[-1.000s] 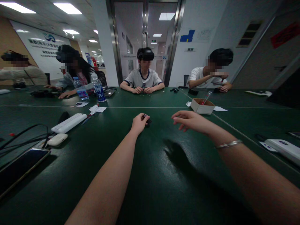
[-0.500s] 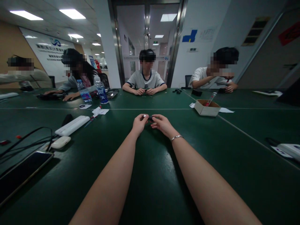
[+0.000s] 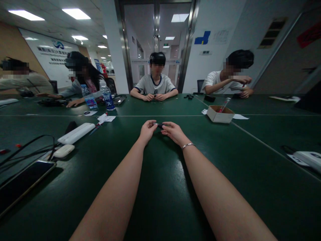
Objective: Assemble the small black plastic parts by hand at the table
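"What was being held?"

"A small dark piece [image 3: 159,126] with a paler left end. It was between two bare hands, at the middle of a green table [image 3: 160,187], on the near side of a pale seam [image 3: 135,115] parallel to the far edge."

"Which way did it lie?"

"Lengthwise from side to side, roughly in line with that far edge, its right end angled very slightly toward the near edge."

"And the fingers?"

"The left hand [image 3: 147,131] pinched the left end between thumb and fingers. The right hand [image 3: 175,134], with a bracelet [image 3: 188,145] at the wrist, had its thumb and fingertips closed on the other end. Neither hand was nearer; the piece bridged them. I couldn't tell whether its underside touched the table."

"What was around them?"

"A box [image 3: 219,117] stood beyond the right hand, toward the far edge. Toward the left edge lay a white block [image 3: 76,133] and, closer to the near edge, a phone [image 3: 25,184]. A person [image 3: 155,85] sat facing, forearms on the far edge."
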### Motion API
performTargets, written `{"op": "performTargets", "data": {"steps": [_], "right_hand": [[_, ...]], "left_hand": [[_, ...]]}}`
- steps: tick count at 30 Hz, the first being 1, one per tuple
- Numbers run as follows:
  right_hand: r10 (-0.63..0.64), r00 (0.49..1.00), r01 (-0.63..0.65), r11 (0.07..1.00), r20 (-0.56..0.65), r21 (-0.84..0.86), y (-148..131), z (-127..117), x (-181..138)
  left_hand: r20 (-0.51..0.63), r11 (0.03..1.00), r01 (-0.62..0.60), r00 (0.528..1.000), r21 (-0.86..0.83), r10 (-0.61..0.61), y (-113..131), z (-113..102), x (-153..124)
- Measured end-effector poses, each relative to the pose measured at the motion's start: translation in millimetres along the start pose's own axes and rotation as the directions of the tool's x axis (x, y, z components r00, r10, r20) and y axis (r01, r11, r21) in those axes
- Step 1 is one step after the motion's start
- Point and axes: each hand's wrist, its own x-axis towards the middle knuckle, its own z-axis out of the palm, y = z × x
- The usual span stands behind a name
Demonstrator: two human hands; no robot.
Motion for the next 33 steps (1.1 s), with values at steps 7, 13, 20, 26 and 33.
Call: {"op": "performTargets", "data": {"steps": [7, 13, 20, 26, 33], "right_hand": [[-0.013, 1.000, 0.013, 0.999, 0.002, 0.035, -1.9, -3.0, -0.3], [-0.028, 1.000, 0.028, 0.999, 0.003, 0.034, -0.4, -6.1, 2.1], [-0.022, 1.000, 0.022, 1.000, 0.010, 0.011, 0.9, -7.5, 3.4], [-0.029, 0.999, 0.029, 1.000, 0.022, 0.003, 1.7, -9.4, 3.6], [-0.031, 0.999, 0.031, 1.000, 0.027, 0.004, 1.6, -9.9, 3.0]], "left_hand": [[0.070, 0.999, -0.029, 0.997, 0.025, 0.027, 1.7, -1.6, -1.4], [0.059, 0.993, -0.026, 0.998, 0.112, 0.019, 5.5, -0.3, -3.9], [0.048, 0.980, -0.008, 0.999, 0.197, -0.001, 8.2, 0.4, -5.6], [0.042, 0.965, -0.038, 0.999, 0.258, 0.028, 4.2, 0.5, -4.9], [0.043, 0.962, -0.038, 0.999, 0.269, 0.028, 5.3, 1.9, -4.8]]}}
